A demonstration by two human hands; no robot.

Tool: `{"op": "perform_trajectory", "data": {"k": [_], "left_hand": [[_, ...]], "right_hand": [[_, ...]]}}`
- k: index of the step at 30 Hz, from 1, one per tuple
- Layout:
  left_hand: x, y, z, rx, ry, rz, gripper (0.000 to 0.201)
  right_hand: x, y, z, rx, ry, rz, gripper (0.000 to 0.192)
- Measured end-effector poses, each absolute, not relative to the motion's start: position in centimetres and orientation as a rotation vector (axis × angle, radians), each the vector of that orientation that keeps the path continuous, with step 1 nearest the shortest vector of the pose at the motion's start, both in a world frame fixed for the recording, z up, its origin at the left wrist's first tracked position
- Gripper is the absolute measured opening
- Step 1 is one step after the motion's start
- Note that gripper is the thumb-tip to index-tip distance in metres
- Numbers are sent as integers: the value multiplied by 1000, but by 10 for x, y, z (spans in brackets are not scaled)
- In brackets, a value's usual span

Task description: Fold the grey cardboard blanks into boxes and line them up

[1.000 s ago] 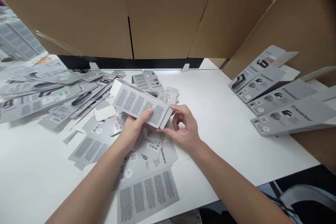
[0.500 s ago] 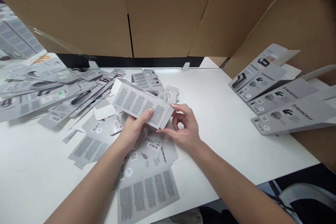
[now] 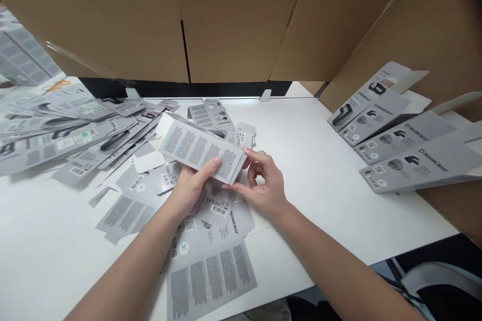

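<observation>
A grey-white carton [image 3: 199, 148], printed with columns of small text, is held tilted over the middle of the table. My left hand [image 3: 192, 183] is closed round its near side, thumb on the printed face and fingers hidden below. At the carton's right end, my right hand [image 3: 263, 180] pinches the end between thumb and fingertips, where the end flap looks folded in. Beneath both hands lie flat unfolded cartons [image 3: 211, 276] with text blocks and barcodes, partly covered by my forearms.
A fanned pile of flat cartons [image 3: 75, 135] covers the table's left side. Several opened-up cartons [image 3: 410, 150] stand in a row at the right against a brown cardboard wall [image 3: 444, 25]. Another cardboard panel [image 3: 226, 20] rises behind the table [image 3: 309, 160]. A chair [image 3: 440, 281] is at lower right.
The flap at the carton's right end now sits closer against the end, under my right fingers. Both hands stay in nearly the same place; the view has shifted very slightly.
</observation>
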State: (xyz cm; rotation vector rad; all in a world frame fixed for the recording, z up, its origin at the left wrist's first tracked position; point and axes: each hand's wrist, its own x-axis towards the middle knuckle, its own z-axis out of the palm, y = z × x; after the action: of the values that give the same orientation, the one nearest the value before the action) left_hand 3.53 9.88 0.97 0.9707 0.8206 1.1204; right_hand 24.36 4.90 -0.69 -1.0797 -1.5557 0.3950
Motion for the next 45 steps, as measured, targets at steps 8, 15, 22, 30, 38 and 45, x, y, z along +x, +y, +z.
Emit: {"op": "perform_trajectory", "data": {"k": [8, 15, 22, 30, 38, 45], "left_hand": [[36, 101, 6, 973, 827, 1109, 89], [37, 102, 6, 997, 837, 1139, 89], [37, 101, 4, 962, 818, 1144, 85], [32, 105, 25, 753, 812, 1145, 73], [35, 100, 7, 954, 836, 1145, 85], [35, 102, 13, 815, 770, 1117, 83]], "right_hand": [[244, 52, -9, -969, -1633, 279, 83], [240, 49, -7, -987, -1587, 288, 85], [239, 50, -3, -956, -1605, 309, 90], [239, 47, 4, -914, -1584, 379, 64], [240, 51, 8, -883, -1645, 218, 13], [240, 52, 9, -896, -1659, 238, 13]]}}
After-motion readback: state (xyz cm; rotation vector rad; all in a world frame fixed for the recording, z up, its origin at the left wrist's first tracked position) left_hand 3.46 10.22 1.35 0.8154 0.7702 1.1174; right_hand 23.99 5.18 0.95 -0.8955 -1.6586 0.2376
